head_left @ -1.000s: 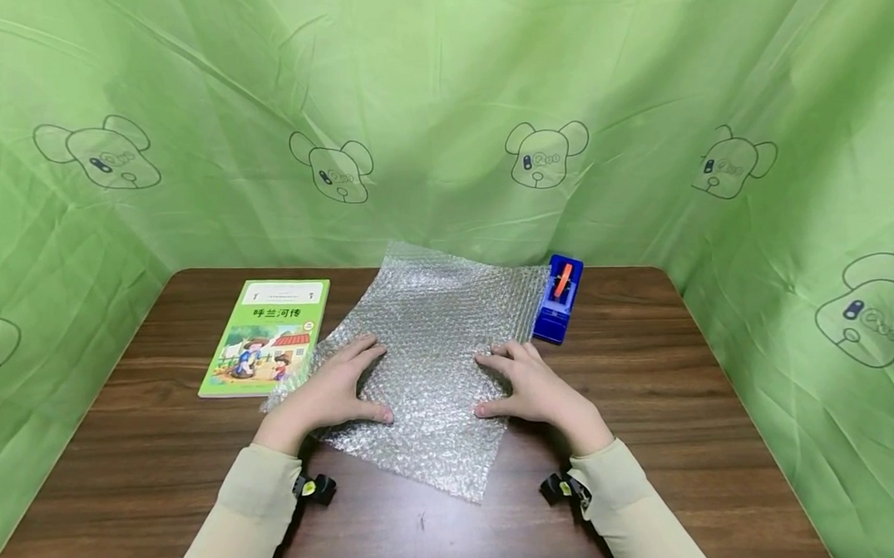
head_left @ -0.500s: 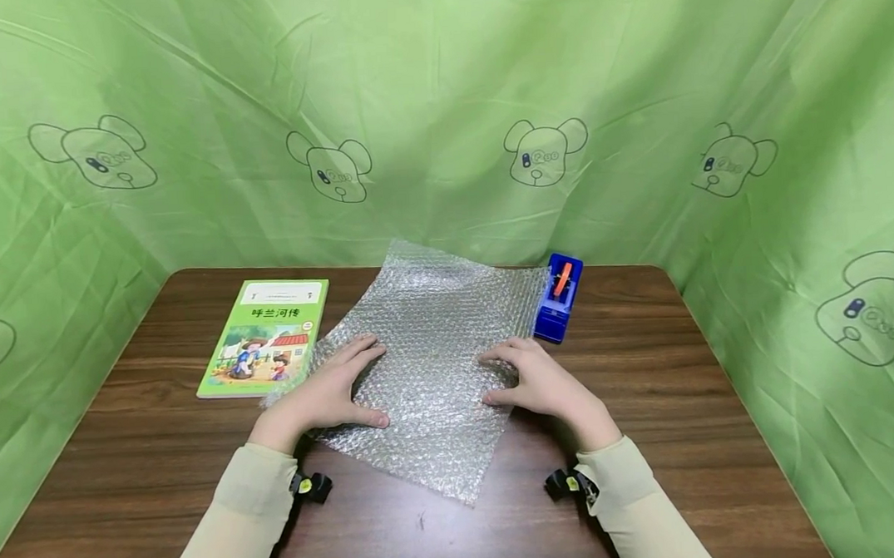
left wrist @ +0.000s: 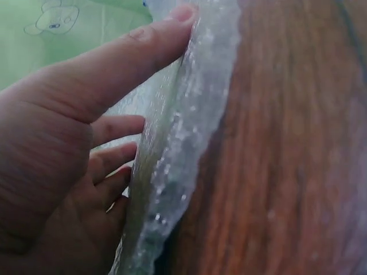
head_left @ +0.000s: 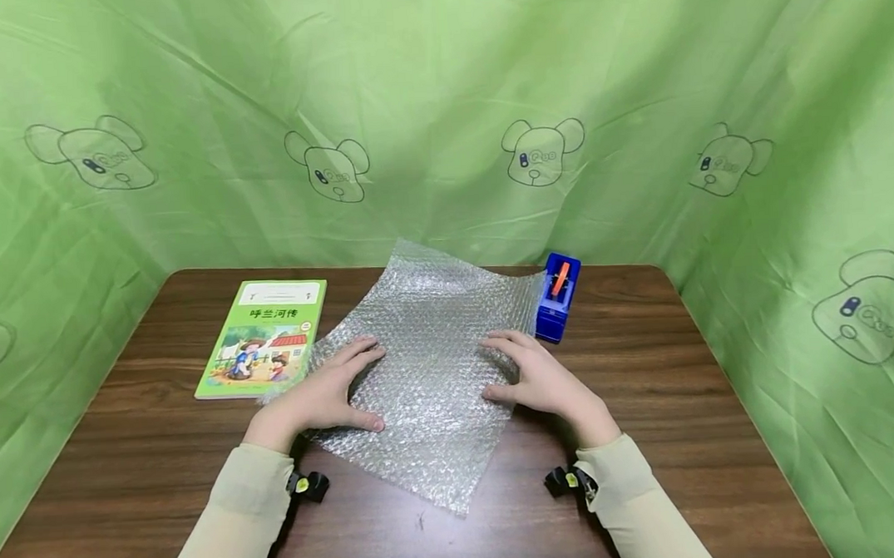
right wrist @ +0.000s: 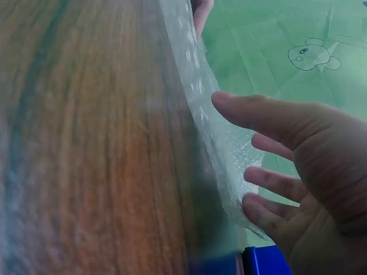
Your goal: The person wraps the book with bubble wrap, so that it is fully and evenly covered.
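A sheet of clear bubble wrap (head_left: 428, 371) lies across the middle of the table, its far corners lifting slightly. My left hand (head_left: 320, 394) rests on its left side with fingers spread and thumb apart; in the left wrist view the fingertips (left wrist: 137, 123) meet the sheet's surface. My right hand (head_left: 549, 376) is at the right side of the sheet, fingers loosely bent and parted. In the right wrist view that hand's thumb (right wrist: 252, 109) and fingers show beside the bubble wrap (right wrist: 229, 166), pinching nothing.
A green picture-covered book (head_left: 262, 337) lies to the left, its lower right corner under the bubble wrap. A blue tool with an orange part (head_left: 556, 307) stands by the sheet's right edge. Green printed curtains (head_left: 439, 104) enclose the wooden table (head_left: 646, 387).
The bubble wrap has turned slightly, its near corner shifting left and toward me. My right hand has moved a little up and right; my left hand has barely moved.
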Available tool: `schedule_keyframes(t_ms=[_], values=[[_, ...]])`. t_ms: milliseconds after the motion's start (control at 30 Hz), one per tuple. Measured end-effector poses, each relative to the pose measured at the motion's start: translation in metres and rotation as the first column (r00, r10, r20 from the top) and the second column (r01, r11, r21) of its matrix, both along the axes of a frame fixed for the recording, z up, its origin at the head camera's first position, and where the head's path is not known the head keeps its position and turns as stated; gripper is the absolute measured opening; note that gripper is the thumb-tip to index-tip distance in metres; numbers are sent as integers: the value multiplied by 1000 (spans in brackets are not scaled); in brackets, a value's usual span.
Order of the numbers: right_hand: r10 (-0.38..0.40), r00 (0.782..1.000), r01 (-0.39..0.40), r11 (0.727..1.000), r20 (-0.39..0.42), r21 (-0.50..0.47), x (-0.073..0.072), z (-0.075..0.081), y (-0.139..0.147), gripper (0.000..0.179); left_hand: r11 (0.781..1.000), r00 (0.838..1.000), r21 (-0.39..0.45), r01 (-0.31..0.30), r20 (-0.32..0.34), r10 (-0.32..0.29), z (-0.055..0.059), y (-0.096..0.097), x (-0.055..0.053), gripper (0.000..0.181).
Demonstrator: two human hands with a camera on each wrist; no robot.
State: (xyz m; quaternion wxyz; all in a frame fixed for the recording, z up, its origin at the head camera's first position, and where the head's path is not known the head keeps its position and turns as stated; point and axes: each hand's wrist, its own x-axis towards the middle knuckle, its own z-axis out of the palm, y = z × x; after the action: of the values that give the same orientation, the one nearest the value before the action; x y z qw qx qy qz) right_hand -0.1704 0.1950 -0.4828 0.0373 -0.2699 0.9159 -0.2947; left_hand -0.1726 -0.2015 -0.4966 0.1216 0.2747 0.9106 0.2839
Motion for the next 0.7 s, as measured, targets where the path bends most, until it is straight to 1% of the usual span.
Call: schedule_keyframes(t_ms=[100,233,367,567,700], values=[[0,1000,0,1000,21,17,0,0,-1,85,1000,1000,-15,5,1,-5,0,-2,0,124],[23,997,-26,999,67,45,1,0,0,92,1000,1000,-16,14,-1,-14,2,-3,1,123],[38,995,-44,997,93,58,2,-1,0,95,1000,1000,-21,12,-10,-12,4,-3,2,122],[22,996,-28,997,88,76,2,-4,1,95,1000,1000,-17,8,-11,-8,6,-2,3,118],[5,998,-11,996,69,91,3,-5,0,92,1000,1000,-21,5,-27,-5,7,0,2,110]])
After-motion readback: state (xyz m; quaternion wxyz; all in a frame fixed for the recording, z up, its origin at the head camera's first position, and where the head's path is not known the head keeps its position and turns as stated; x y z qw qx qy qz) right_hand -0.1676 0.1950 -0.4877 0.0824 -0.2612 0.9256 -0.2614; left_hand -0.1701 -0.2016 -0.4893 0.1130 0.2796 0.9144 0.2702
